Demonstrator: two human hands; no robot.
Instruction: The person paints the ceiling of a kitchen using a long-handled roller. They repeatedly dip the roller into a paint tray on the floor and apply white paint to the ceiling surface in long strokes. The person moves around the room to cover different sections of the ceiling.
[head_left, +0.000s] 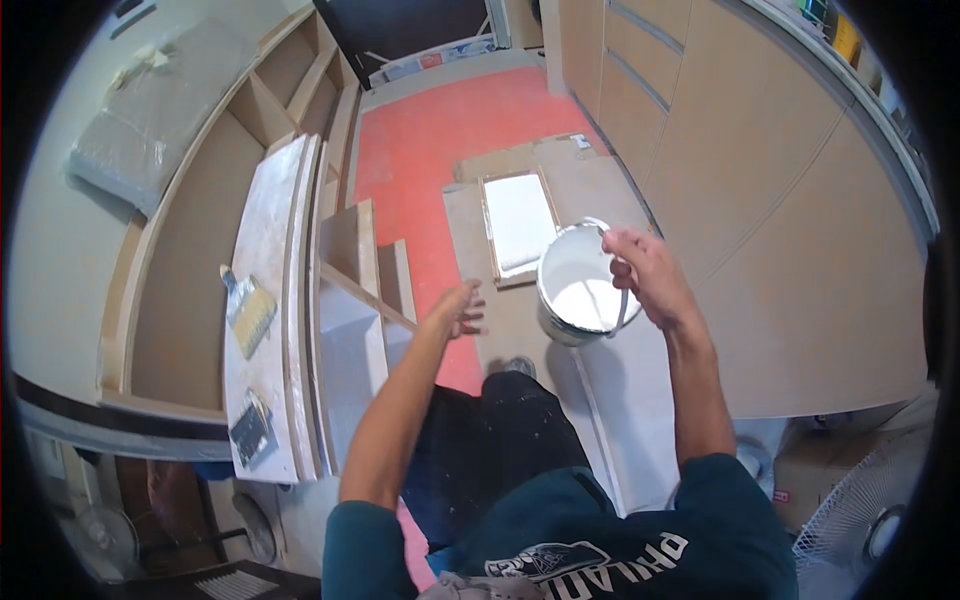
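Note:
My right hand (pixel 650 275) is closed around the handle of a paint bucket (pixel 552 325) that hangs or stands tilted toward me; I cannot tell whether its base touches the floor. White paint (pixel 588 303) shows inside, and smears coat the bucket's walls. My left hand (pixel 460 310) is in the air to the left of the bucket, fingers loosely apart, holding nothing. Just beyond the bucket, a shallow wood-framed panel (pixel 518 218) with a white surface lies on brown floor covering.
To my left, stacked boards (pixel 262 215) carry a wide paintbrush (pixel 250 310) and a dark scraper-like tool (pixel 252 432). Open wooden shelving (pixel 190 300) runs behind them. Red sheeting (pixel 410 140) covers the floor ahead. Wooden cabinets (pixel 790 250) line the right side; a fan (pixel 870 520) stands lower right.

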